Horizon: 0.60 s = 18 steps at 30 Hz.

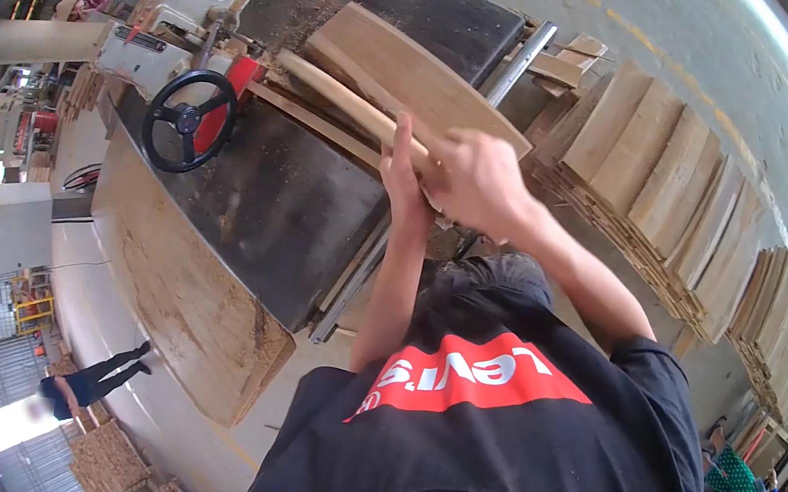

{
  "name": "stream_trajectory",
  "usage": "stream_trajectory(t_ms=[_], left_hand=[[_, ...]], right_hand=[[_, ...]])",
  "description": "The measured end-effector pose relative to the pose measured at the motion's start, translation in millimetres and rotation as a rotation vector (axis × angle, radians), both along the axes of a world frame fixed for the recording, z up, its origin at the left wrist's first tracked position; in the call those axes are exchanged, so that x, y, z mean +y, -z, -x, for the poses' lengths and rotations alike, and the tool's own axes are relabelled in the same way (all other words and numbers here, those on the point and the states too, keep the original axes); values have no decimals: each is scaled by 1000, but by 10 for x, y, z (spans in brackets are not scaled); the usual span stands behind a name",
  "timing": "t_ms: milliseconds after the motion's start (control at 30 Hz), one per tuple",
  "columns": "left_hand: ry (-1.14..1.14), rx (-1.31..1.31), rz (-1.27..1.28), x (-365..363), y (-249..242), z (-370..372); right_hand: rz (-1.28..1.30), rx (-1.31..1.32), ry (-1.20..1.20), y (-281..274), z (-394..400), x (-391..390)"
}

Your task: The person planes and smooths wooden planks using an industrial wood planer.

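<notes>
A long, narrow wooden strip (339,97) slants over the dark machine table, its far end near the red guard. My right hand (484,180) is closed around its near end; this hand is slightly blurred. Just to the left, my left hand (404,175) grips the same strip, with one digit sticking up beside it and the other fingers mostly hidden. Beyond the strip, a wide wooden plank (408,72) lies across the table, its near end close behind my right hand.
A black handwheel (188,120) and a red guard (235,88) stand left on the machine table (270,198), which has sawdust on it. Metal rails (522,63) line its near edge. Stacked planks (646,171) are at right. Another person (87,386) is far off at lower left.
</notes>
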State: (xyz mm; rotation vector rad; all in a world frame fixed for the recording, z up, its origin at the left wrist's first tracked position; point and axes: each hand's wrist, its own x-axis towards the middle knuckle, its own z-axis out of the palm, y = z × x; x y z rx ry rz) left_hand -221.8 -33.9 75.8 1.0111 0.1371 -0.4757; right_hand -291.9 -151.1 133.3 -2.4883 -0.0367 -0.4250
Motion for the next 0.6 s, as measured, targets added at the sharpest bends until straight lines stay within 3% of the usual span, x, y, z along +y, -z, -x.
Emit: stream_trajectory(t_ms=[67,100,133,200,300,367,467,533,600], left_hand=[[54,188,185,248,45,-37],[-56,302,107,282,-123,54],[-44,294,103,408,-17,56],[-6,277,107,629,194,-5],[18,180,331,801,190,12],[-117,137,439,828,134,80],[-253,-73,210,916,88,150],[-329,-116,17,974,-201,279],[-444,-153,-197,1051,-321,400]], right_hand=[[164,57,-126,8,108,289],[228,263,-293,-161,171,335],[156,419,-417,-272,263,363],[-94,340,-646,-310,485,330],[48,66,-543,-358,810,208],[5,75,-493,-359,911,179],[-86,106,-431,-263,942,137],[-66,167,-418,-255,973,128],[197,176,-477,-182,976,129]])
